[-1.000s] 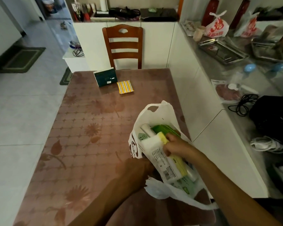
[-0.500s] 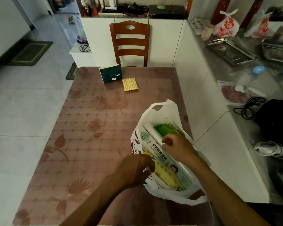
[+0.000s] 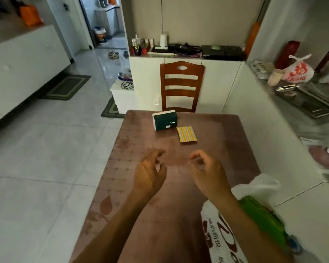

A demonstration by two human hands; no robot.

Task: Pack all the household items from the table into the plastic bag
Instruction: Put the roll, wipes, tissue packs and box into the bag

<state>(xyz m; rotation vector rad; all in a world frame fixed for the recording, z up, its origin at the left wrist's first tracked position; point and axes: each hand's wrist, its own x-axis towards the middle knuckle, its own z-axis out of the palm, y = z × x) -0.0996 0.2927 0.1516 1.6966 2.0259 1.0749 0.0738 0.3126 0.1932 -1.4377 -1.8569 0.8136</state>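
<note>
Both of my hands hover over the middle of the brown patterned table point(image 3: 222, 135), empty, with fingers loosely curled and apart. My left hand point(image 3: 150, 171) is to the left, my right hand point(image 3: 207, 171) beside it. At the table's far end stands a dark green box point(image 3: 165, 120), and a yellow striped packet point(image 3: 187, 134) lies flat just right of it. The white plastic bag point(image 3: 222, 242) sits at the near right under my right forearm, with a green item point(image 3: 262, 219) showing in its mouth.
A wooden chair point(image 3: 181, 86) stands behind the far table edge against white cabinets. On the right runs a grey counter point(image 3: 311, 126) with metal trays and a red-printed bag point(image 3: 297, 71). Tiled floor lies to the left.
Both hands have come out of the bag and moved forward over the table middle, empty. The view has tilted up, so the bag now sits at the lower right.
</note>
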